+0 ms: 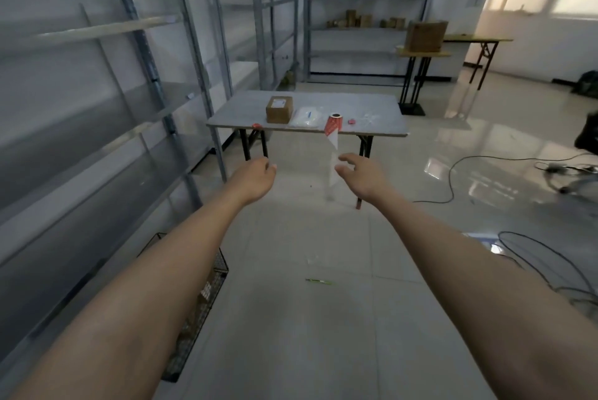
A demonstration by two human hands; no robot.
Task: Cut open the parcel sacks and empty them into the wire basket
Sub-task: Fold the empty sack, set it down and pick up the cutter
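Both my arms stretch forward over the floor, some way short of a grey table (372,102). My left hand (255,178) hangs with loosely curled fingers and holds nothing. My right hand (359,175) is spread, fingers relaxed, also empty. On the table lie a brown cardboard parcel (279,109), a white plastic parcel bag (305,118) and a red-and-white label roll (334,123) whose strip dangles over the front edge. A black wire basket (207,299) with packets inside stands on the floor at lower left, partly hidden by my left forearm.
Grey metal shelving (155,76) lines the left wall and the back. A small green pen-like item (318,281) lies on the tiles. Cables (547,257) trail over the floor at right. A yellow table with a cardboard box (425,35) stands behind.
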